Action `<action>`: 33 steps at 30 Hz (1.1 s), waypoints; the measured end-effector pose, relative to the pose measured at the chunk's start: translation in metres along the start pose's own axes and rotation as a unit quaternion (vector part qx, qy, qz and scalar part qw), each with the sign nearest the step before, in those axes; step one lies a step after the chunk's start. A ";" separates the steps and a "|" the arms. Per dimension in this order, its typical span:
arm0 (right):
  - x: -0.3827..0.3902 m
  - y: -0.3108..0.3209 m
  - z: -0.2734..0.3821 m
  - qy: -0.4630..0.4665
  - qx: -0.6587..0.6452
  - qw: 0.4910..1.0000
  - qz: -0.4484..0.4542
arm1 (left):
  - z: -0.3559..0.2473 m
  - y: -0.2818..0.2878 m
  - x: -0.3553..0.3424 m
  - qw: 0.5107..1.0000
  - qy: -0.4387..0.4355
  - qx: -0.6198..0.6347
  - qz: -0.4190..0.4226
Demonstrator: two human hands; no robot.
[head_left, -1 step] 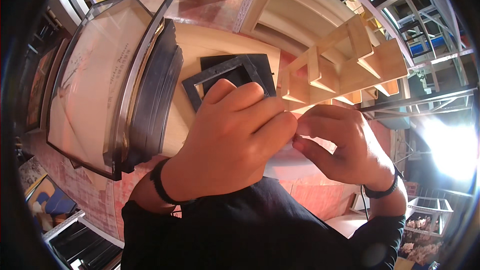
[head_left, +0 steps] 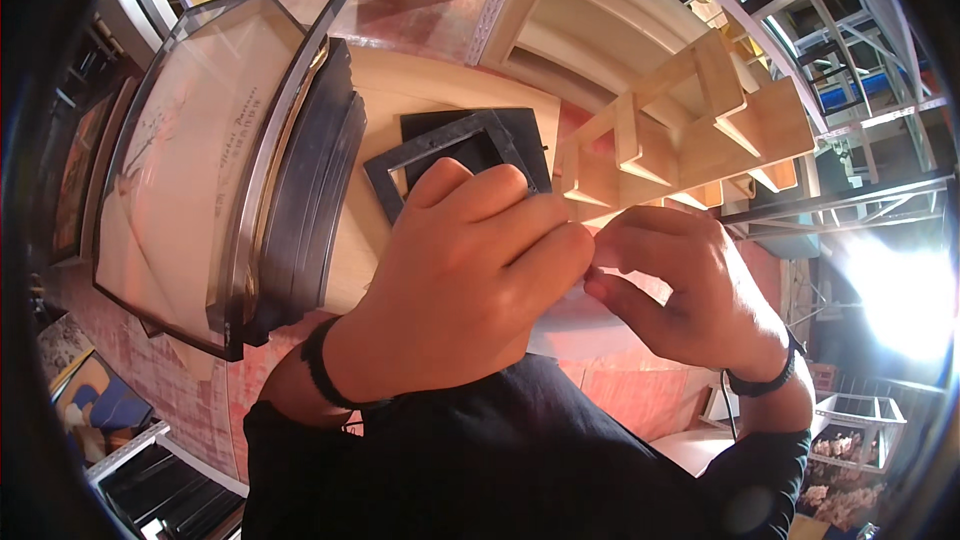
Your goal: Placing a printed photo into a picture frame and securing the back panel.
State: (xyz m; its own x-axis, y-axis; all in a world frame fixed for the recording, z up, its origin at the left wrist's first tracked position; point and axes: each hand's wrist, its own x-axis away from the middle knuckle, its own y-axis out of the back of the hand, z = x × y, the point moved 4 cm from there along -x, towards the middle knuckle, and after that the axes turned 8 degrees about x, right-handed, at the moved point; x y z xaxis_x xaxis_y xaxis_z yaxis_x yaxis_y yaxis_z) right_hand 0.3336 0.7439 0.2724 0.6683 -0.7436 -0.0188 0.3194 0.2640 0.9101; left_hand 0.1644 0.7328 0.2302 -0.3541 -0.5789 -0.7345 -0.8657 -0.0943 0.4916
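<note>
My left hand (head_left: 475, 270) is closed in a fist with its back toward me, in front of the table. The thumb and forefinger of my right hand (head_left: 690, 285) are brought together in a pinch against the left hand's knuckles. Whatever either hand grips is hidden or too small to make out. A pale, see-through sheet (head_left: 590, 332) shows below the hands; whether it is held, I cannot tell. Beyond the left knuckles lies a small dark picture frame (head_left: 455, 130), tilted on top of a black flat panel (head_left: 530, 130), partly covered by my hand.
A light wooden tabletop (head_left: 400, 75) carries these pieces. At left, a large glazed frame (head_left: 190, 160) leans by a stack of dark frames (head_left: 310, 210). A wooden shelf unit (head_left: 690, 150) stands at right, near metal racks (head_left: 850, 50). Strong light shines from the right.
</note>
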 end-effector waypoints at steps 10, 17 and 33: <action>0.005 -0.012 -0.003 0.016 0.021 0.999 -0.027 | -0.003 -0.001 0.001 1.000 0.003 0.009 0.005; 0.004 -0.019 -0.014 0.011 -0.012 1.000 -0.022 | 0.001 -0.002 0.002 1.000 -0.001 0.006 0.020; -0.005 -0.012 -0.019 0.100 -0.022 0.993 0.058 | -0.002 0.002 0.000 0.999 0.013 -0.001 0.038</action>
State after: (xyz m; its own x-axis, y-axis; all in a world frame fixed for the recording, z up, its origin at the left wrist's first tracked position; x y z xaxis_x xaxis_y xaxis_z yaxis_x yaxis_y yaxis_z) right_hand 0.3393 0.7560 0.2539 0.8207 -0.5713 -0.0004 0.2583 0.3705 0.8922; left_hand 0.1635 0.7307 0.2322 -0.4098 -0.6047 -0.6829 -0.8358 -0.0510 0.5467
